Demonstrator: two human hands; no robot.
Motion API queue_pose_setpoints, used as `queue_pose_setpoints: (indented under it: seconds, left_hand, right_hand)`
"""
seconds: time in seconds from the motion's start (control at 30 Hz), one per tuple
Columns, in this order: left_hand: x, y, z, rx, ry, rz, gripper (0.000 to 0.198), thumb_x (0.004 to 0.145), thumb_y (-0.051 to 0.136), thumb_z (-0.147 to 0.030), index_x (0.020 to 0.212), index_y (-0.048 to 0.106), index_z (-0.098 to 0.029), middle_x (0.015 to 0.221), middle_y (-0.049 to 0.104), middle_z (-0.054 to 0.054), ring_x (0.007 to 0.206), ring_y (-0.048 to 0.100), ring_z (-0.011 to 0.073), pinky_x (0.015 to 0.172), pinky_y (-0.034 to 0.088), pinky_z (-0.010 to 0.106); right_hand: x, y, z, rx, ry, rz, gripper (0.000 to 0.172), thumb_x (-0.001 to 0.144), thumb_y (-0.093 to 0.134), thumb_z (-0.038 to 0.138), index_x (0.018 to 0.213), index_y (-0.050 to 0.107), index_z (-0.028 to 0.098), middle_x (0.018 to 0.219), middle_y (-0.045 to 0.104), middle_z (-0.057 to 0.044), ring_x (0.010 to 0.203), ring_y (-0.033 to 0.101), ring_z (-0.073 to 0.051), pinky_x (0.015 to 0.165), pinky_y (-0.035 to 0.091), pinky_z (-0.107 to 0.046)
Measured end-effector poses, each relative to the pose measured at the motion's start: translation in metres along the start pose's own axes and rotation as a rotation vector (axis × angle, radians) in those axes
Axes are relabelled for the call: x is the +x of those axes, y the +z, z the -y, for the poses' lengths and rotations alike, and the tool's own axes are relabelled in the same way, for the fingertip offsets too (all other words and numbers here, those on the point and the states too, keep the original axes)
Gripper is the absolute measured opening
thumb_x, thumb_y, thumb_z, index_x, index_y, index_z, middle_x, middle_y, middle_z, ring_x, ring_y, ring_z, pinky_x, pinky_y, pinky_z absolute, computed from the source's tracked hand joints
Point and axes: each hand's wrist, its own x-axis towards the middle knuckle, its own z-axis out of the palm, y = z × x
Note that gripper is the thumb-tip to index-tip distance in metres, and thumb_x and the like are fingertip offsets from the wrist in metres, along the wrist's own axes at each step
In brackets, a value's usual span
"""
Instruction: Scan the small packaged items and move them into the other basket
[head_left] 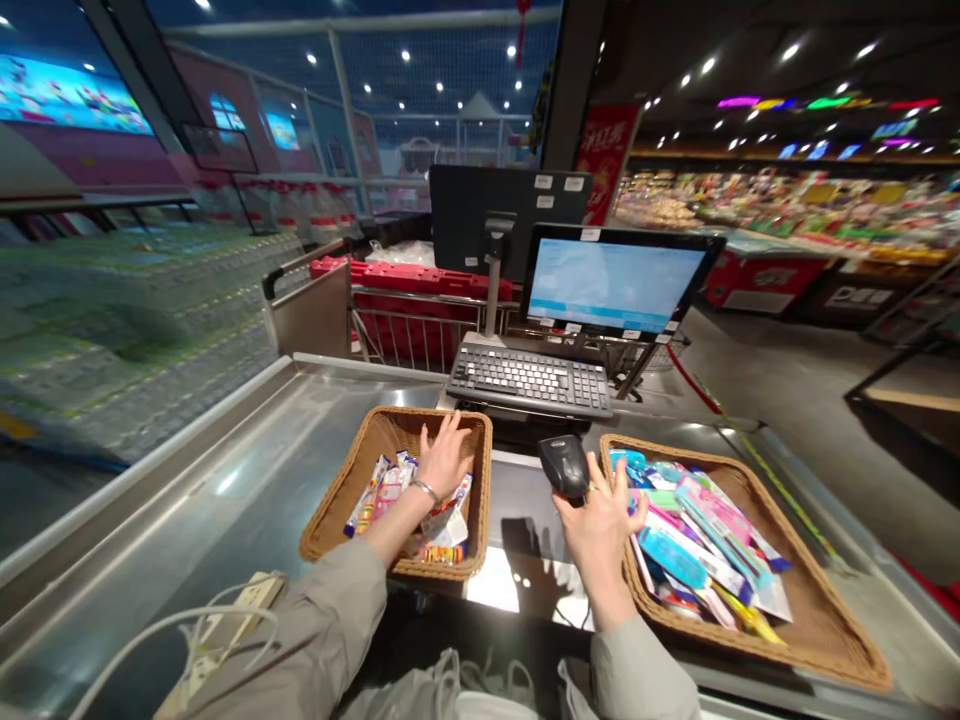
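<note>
My left hand (445, 460), with a bracelet at the wrist, reaches over the left wicker basket (330, 500), its fingers spread near the far right rim. Small packaged sweets (382, 488) in bright wrappers lie in that basket, partly hidden by my forearm. In my right hand (600, 520) is a black barcode scanner (564, 466), gripped between thumb and fingers above the counter, while the other fingers stand apart. Just right of this hand, the right wicker basket (832, 625) holds a pile of colourful packaged goods (690, 545), several of them blue, pink and white.
A keyboard (531, 377) and a lit monitor (611, 282) stand beyond the baskets, with a second screen's dark back (502, 215) behind. The metal counter (270, 450) has raised edges. A power strip (244, 610) with white cables lies at the near left. A cart (405, 325) stands behind.
</note>
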Motion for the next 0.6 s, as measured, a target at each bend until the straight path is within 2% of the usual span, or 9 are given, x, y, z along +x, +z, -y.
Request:
queue_pose_setpoints:
  seconds: [0.3,0.4,0.6]
  left_hand:
    - [-0.018,0.014,0.035,0.003,-0.08,0.146,0.047,0.085,0.054,-0.023,0.132,0.048,-0.023,0.153,0.037,0.014,0.142,0.033,0.0292,0.112,0.018,0.068]
    - [-0.022,0.018,0.043,0.022,-0.099,0.223,0.049,0.084,0.055,-0.024,0.133,0.047,-0.024,0.154,0.035,0.012,0.143,0.031,0.0291,0.112,0.019,0.068]
    - [-0.024,0.026,0.054,0.07,-0.132,0.418,0.052,0.086,0.054,-0.03,0.136,0.045,-0.026,0.156,0.033,0.009,0.143,0.031,0.0301,0.113,0.01,0.07]
  right_hand:
    - [-0.005,0.006,0.011,0.025,-0.027,0.017,0.029,0.081,0.05,0.038,0.085,0.071,0.019,0.126,0.064,-0.011,0.139,0.03,-0.034,0.107,0.011,-0.062]
    - [-0.008,0.007,0.011,0.028,-0.018,0.033,0.028,0.08,0.051,0.039,0.087,0.07,0.019,0.127,0.063,-0.01,0.139,0.028,-0.033,0.106,0.01,-0.064]
    - [-0.013,0.009,0.01,-0.017,-0.013,0.075,0.03,0.081,0.05,0.038,0.092,0.07,0.02,0.129,0.062,-0.011,0.139,0.027,-0.034,0.105,0.012,-0.063]
